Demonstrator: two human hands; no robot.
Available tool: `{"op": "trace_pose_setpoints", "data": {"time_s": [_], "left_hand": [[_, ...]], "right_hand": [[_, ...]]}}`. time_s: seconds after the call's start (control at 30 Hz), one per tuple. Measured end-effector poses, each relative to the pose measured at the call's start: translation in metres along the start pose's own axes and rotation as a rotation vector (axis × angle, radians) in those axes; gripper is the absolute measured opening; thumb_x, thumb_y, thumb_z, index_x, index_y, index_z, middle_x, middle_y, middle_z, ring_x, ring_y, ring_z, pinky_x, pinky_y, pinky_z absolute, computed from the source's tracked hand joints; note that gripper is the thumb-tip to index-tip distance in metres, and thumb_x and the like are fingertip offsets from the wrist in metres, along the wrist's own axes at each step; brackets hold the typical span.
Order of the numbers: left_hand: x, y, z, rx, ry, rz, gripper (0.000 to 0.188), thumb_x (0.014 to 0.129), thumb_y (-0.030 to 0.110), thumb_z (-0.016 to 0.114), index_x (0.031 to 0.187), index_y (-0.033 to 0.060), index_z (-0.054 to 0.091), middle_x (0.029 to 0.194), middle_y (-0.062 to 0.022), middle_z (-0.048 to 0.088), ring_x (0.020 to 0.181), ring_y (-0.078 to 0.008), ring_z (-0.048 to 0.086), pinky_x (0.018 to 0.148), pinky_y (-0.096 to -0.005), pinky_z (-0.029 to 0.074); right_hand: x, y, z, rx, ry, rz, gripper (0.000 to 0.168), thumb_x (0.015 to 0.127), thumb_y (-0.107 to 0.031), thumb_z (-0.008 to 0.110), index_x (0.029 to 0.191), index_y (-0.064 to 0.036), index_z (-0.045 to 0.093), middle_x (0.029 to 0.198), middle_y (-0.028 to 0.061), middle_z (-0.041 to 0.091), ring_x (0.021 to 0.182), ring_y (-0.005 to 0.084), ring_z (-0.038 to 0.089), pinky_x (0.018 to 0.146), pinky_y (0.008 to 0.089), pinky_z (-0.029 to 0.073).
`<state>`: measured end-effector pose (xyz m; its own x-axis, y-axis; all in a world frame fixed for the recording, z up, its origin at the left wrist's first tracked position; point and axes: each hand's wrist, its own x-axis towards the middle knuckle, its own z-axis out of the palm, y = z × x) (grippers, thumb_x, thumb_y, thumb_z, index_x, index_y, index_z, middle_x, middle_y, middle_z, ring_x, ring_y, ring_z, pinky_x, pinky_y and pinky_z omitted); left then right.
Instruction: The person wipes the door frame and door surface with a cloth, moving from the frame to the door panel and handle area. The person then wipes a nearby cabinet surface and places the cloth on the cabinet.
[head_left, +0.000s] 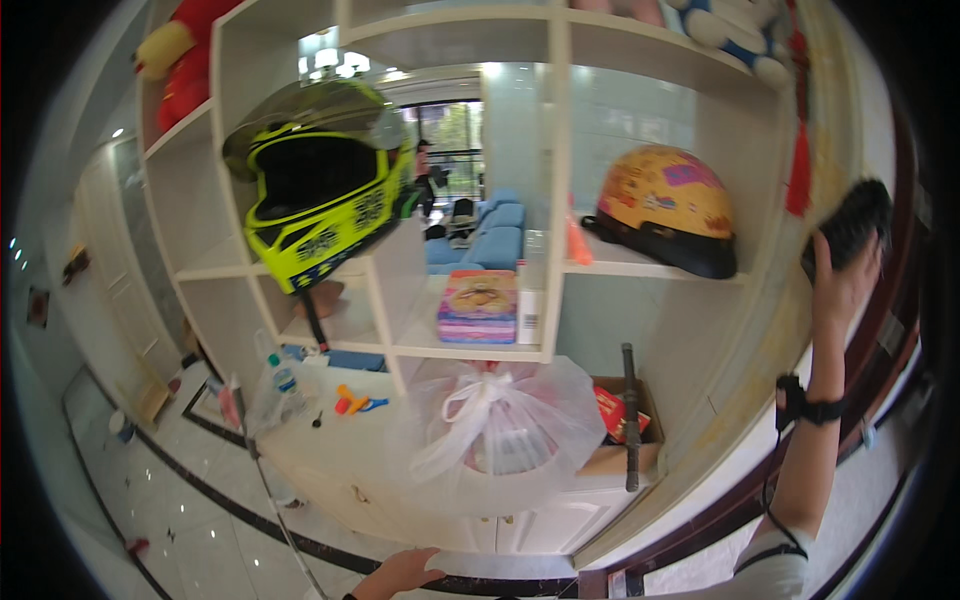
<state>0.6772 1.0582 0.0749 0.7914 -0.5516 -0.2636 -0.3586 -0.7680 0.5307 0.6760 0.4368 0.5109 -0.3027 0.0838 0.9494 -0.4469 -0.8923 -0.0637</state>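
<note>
My right hand (844, 277) is raised at the far right, gripping a dark, bristly brush-like object (851, 221) beside the yellowish wall edge (832, 150) and the dark red door frame (896, 300). Whether its bristles touch the surface cannot be seen. A black band with a cord circles that wrist. Low at the bottom edge, my left hand (401, 571) reaches out with nothing in it, in front of the white cabinet doors (559, 525). A red tassel (799, 169) hangs to the left of the brush-like object.
White shelving (556, 187) holds a yellow-green full-face helmet (315, 202), an orange half helmet (664, 199) and a colourful box (478, 307). Below are a tied plastic bag (502, 435), a carton (649, 431), a dark rod (631, 420) and a bottle (283, 375). A person (424, 176) stands beyond the shelves.
</note>
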Motion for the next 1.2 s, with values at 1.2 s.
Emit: {"op": "trace_pose_setpoints", "data": {"time_s": [1.2], "left_hand": [[-0.058, -0.086, -0.351, 0.273, 1.368, 0.313, 0.021, 0.08, 0.006, 0.07, 0.098, 0.0002, 0.061, 0.107, -0.0194, 0.062, 0.098, -0.04, 0.059, 0.085, -0.044, 0.049]], "right_hand": [[-0.122, -0.222, -0.164, 0.704, -0.535, 0.343, 0.054, 0.081, -0.005, 0.066, 0.131, 0.005, 0.049, 0.112, 0.0123, 0.059, 0.102, 0.0223, 0.057, 0.093, 0.0334, 0.045]]}}
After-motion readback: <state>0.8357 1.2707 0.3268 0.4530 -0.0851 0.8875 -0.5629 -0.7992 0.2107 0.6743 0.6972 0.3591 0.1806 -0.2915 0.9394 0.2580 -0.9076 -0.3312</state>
